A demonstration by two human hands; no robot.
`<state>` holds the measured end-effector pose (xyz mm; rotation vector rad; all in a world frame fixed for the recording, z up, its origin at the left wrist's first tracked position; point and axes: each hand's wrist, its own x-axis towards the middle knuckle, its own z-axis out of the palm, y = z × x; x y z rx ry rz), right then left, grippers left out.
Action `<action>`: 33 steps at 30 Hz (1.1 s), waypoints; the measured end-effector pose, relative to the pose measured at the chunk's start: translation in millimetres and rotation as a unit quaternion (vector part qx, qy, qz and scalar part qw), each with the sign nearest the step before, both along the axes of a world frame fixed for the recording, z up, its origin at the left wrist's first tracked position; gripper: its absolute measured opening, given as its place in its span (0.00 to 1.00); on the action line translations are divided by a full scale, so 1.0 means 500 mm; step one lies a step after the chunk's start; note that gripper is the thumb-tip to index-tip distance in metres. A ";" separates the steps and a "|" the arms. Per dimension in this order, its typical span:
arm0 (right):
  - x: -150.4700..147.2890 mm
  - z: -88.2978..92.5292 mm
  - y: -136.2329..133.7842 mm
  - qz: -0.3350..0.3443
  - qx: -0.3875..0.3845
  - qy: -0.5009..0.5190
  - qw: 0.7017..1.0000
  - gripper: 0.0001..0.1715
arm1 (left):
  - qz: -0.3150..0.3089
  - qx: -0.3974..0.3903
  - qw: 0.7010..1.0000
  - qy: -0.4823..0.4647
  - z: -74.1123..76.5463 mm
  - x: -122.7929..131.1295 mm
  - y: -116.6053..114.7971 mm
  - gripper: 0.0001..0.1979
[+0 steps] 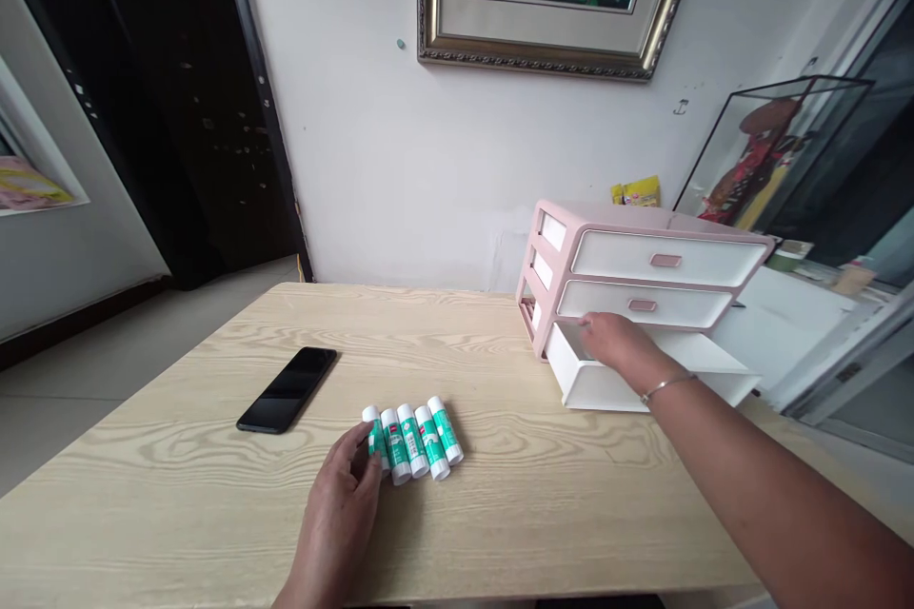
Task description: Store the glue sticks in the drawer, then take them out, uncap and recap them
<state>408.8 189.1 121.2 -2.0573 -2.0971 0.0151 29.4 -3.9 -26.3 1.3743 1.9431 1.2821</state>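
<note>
Several green-and-white glue sticks (412, 441) lie side by side in a slanting row on the table. At the row's left end, my left hand (346, 476) has its thumb and fingers curled around the leftmost glue stick (376, 438), which still rests on the table. My right hand (620, 341) reaches over the pulled-out bottom drawer (606, 388) of a pink-and-white drawer unit (564, 252). Its fingers dip toward the drawer's inside at the left, and their tips are mostly hidden, so what they hold, if anything, does not show.
A black phone (288, 390) lies on the wooden table (178, 485), left of the glue sticks. The unit's upper two drawers are closed. Behind it are a yellow packet (637, 191) and a glass case (764, 152). A white wall (386, 171) borders the table's far edge.
</note>
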 end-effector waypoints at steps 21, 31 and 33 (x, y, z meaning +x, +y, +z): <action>-0.347 -0.195 -0.220 0.304 -0.052 0.052 0.950 0.31 | -0.062 0.056 0.995 0.052 0.001 0.001 -0.001 0.20; -0.328 -0.207 -0.214 0.278 -0.026 0.006 0.960 0.28 | -0.062 0.041 0.995 0.062 0.005 -0.003 -0.003 0.23; -0.302 -0.197 -0.201 0.269 -0.024 0.031 0.962 0.28 | -0.065 0.038 0.995 0.064 0.001 -0.006 -0.001 0.24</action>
